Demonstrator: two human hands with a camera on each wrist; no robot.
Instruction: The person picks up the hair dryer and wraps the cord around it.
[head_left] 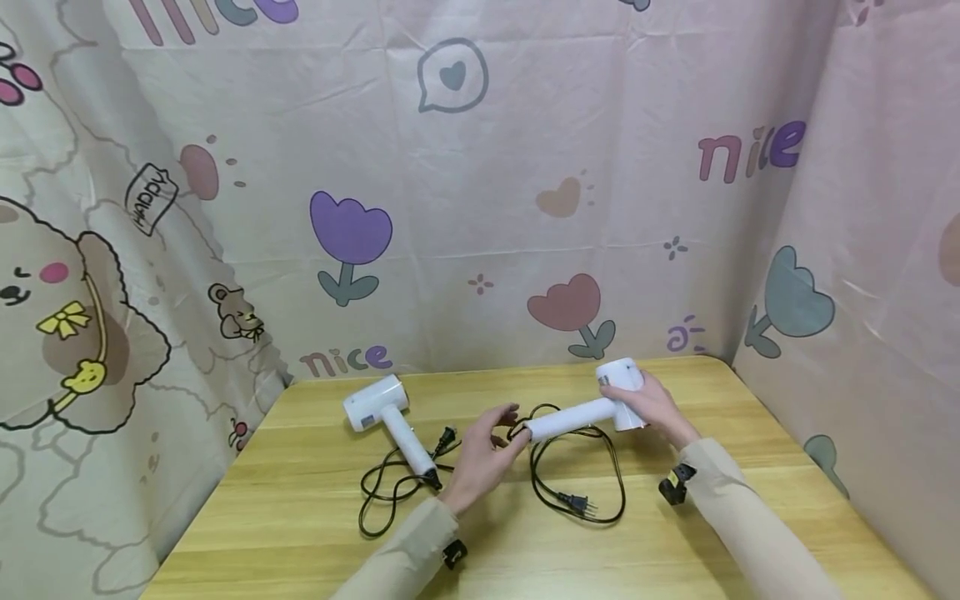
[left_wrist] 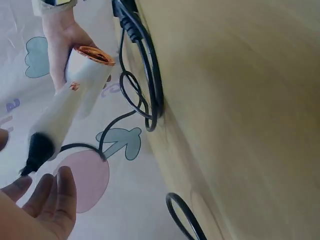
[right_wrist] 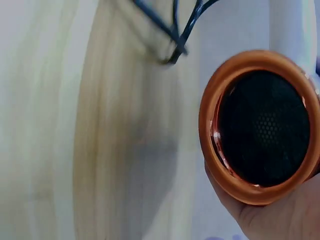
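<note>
A white hair dryer [head_left: 573, 419] is held up over the table by my right hand [head_left: 656, 408], which grips it round the head. Its handle points left and its cord [head_left: 622, 475] loops down to the table. In the right wrist view the copper-coloured rim [right_wrist: 210, 112] of the dryer's head faces the camera, with the right hand [right_wrist: 280, 215] beneath it. My left hand [head_left: 483, 458] is by the handle's lower end, fingers spread and bent slightly. From the left wrist view, those fingers [left_wrist: 65, 195] lie beside the black cord sleeve [left_wrist: 40, 150], not closed round it.
A second white hair dryer [head_left: 405, 440] lies left of the left hand, its black cord [head_left: 367, 504] tangled around the handle end. Each cord ends in a plug; one plug [head_left: 577, 503] lies in front of the held dryer. A patterned curtain [head_left: 465, 208] hangs behind the wooden table [head_left: 285, 492].
</note>
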